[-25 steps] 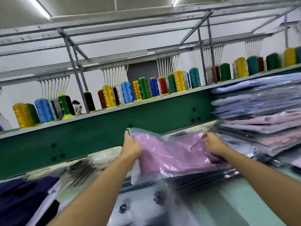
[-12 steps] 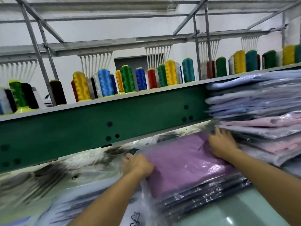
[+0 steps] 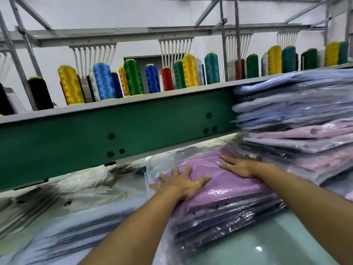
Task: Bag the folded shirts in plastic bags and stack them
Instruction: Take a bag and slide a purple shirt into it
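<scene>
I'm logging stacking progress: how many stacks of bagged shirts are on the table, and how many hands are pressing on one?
Stacks of bagged shirts: 2, the low stack and the tall stack.
Hands pressing flat on the pink bagged shirt that tops the low stack: 2, the left hand and the right hand.
Total: 4.
</scene>
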{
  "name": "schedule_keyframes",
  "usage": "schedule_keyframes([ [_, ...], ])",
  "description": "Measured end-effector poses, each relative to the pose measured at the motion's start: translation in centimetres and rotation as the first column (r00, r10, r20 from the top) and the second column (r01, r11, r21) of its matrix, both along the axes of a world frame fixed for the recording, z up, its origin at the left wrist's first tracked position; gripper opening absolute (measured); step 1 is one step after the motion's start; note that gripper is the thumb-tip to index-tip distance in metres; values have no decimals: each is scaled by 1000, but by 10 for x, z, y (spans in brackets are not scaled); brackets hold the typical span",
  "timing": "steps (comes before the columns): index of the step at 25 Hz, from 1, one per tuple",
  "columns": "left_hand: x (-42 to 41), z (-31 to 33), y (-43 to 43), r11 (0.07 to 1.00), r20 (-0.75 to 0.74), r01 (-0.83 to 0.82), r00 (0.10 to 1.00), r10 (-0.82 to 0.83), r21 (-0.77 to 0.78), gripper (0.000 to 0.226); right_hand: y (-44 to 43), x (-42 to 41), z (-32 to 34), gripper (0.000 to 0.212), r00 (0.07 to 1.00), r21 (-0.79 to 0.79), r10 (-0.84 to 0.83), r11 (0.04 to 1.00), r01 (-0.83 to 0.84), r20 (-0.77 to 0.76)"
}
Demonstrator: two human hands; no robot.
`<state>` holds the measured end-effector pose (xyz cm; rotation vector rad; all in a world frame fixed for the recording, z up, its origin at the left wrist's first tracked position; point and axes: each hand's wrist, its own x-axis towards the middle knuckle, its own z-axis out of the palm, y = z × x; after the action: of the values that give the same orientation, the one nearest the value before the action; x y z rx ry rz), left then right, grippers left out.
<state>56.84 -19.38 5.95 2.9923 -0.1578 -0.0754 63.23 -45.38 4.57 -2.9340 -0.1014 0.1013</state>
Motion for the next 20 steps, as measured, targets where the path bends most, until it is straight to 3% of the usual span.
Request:
schedule_keyframes([
  [4,-7,2,-3,994,-62,-4,998,11,113,122,-1,-2,-4,78,998,-71,-66,995,66,-7],
  [11,-33,4,0,989,-20,-16,1000,19,147,100,18,-15,9,59,985,-156,-173,973,171,0],
  [15,-56,14,15,998,154,56,986,-62,43,61,39,-41,19,42,958,-247,-167,943,224,233],
  [18,-72,37,34,998,261,49,963,-61,50,52,56,-62,33,34,899,-185,-184,944,275,397],
  [20,-86,52,42,999,331,21,943,-30,32,50,72,-79,47,29,866,-137,-127,966,218,484],
])
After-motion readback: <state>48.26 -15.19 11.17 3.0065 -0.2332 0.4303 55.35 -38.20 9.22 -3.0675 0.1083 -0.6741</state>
